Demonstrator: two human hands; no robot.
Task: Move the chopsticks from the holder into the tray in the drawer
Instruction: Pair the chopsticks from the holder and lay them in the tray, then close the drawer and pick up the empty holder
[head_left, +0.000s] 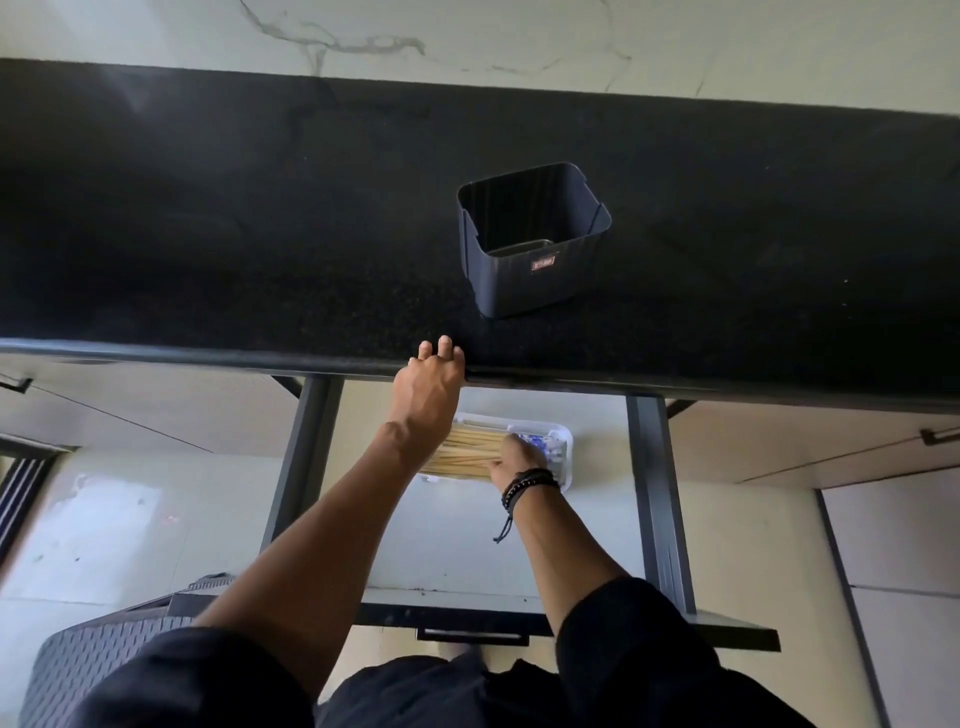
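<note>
A dark square holder stands on the black counter and looks empty inside. Below it a drawer is pulled out. At the drawer's back lies a white tray with a bundle of pale wooden chopsticks lying lengthwise in it. My right hand, with dark bracelets on the wrist, rests on the right end of the chopsticks in the tray, and its fingers are mostly hidden. My left hand is raised over the counter's front edge, fingers resting on the edge.
The black counter runs across the view below a pale marbled wall. Closed cabinet fronts with dark handles flank the drawer. A dark woven bin stands at the lower left on the light floor.
</note>
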